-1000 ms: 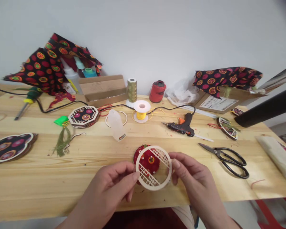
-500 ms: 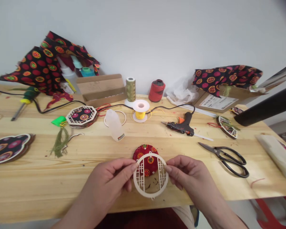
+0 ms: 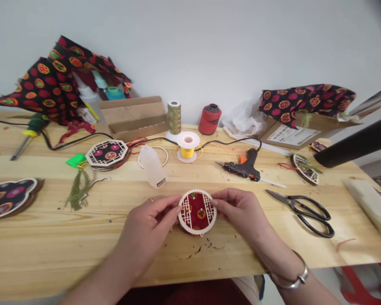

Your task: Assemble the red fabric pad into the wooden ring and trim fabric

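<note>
A round pale wooden lattice frame [image 3: 197, 232] is held by its two sides over a red patterned fabric disc [image 3: 197, 208]. The disc shows through the frame's open middle and peeks out at the lower left. My left hand [image 3: 155, 220] pinches the left rim between thumb and fingers. On the opposite rim, my right hand [image 3: 236, 209] has its thumb on top and fingers curled beneath. Whether the frame touches the disc all round I cannot tell. Dark scraps of thread lie on the wood just below.
Black-handled scissors [image 3: 300, 209] and a glue gun [image 3: 243, 166] with its cord lie to the right. Behind the hands are a yellow thread spool [image 3: 187, 152], a translucent white piece [image 3: 152, 166] and an octagonal ornament [image 3: 107, 153]. Draped fabric [image 3: 55, 87] hangs over bottles at the back left.
Both hands have carried the lattice frame away from me, up over the red fabric disc. It now nearly covers the disc, where before it overlapped only the lower part.
</note>
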Demonstrator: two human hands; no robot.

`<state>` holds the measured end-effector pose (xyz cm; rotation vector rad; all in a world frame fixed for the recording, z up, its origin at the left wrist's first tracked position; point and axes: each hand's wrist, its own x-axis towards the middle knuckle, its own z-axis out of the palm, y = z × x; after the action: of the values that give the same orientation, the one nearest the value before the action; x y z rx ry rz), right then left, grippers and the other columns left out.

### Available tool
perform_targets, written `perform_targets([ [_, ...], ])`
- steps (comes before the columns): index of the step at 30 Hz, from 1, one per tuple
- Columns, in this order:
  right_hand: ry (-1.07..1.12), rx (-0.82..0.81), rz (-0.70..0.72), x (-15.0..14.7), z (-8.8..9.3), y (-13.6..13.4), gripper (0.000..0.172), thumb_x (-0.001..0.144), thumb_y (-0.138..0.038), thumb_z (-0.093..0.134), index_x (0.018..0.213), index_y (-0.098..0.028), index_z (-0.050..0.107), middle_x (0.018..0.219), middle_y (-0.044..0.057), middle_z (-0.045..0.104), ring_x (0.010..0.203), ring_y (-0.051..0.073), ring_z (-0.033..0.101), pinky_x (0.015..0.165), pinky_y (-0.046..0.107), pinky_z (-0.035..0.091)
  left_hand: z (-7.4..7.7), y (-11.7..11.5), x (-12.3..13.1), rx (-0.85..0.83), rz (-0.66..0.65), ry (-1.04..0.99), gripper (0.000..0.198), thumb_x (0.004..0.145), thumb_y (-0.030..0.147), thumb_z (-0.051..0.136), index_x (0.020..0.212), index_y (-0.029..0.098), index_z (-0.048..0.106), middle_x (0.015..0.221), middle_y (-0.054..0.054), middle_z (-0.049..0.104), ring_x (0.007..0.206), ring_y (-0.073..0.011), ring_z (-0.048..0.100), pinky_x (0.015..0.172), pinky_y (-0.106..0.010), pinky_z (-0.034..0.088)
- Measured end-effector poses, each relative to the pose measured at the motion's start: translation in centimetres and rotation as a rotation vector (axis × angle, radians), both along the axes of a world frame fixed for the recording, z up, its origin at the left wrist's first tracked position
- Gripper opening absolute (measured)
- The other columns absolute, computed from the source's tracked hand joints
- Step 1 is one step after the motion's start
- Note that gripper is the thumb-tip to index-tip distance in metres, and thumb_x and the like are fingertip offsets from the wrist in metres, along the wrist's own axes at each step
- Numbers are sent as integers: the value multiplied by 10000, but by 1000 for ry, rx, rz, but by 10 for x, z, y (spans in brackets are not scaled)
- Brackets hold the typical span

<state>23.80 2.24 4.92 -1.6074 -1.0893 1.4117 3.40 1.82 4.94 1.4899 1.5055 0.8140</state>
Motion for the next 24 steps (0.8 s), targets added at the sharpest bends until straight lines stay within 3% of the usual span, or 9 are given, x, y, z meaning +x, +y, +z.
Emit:
perform_targets([
  [4, -89, 121, 38, 1, -4, -5, 112, 757, -271, 681, 789, -199, 761, 785, 26, 769, 697, 148, 663, 683, 285, 519, -7, -2, -1, 147, -52, 79, 241, 814, 346, 596, 984, 283, 754, 955, 7, 771, 853, -183, 704, 785, -317, 552],
  [11, -187, 193, 56, 0, -5, -8, 126, 801, -246, 640, 808, -213, 762, 799, 17, 776, 710, 164, 687, 689, 302, 541, -12, -7, -5, 264, -137, 112, 248, 876, 310, 564, 1072, 262, 709, 1009, -9, 741, 879, -157, 687, 782, -289, 548],
  [17, -229, 231, 49, 1, -7, -11, 136, 815, -245, 630, 837, -217, 761, 820, 20, 775, 729, 171, 691, 711, 314, 546, -15, -11, -5, 314, -187, 177, 317, 860, 269, 585, 1166, 229, 660, 878, 1, 683, 661, -120, 612, 635, -262, 526],
  [24, -252, 233, 96, 3, -6, -15, 163, 843, -225, 620, 920, -238, 764, 918, 15, 773, 819, 172, 687, 792, 317, 530, -11, -13, -5, 376, -223, 299, 424, 809, 328, 658, 1220, 225, 632, 1078, -46, 696, 866, -204, 665, 778, -345, 559],
])
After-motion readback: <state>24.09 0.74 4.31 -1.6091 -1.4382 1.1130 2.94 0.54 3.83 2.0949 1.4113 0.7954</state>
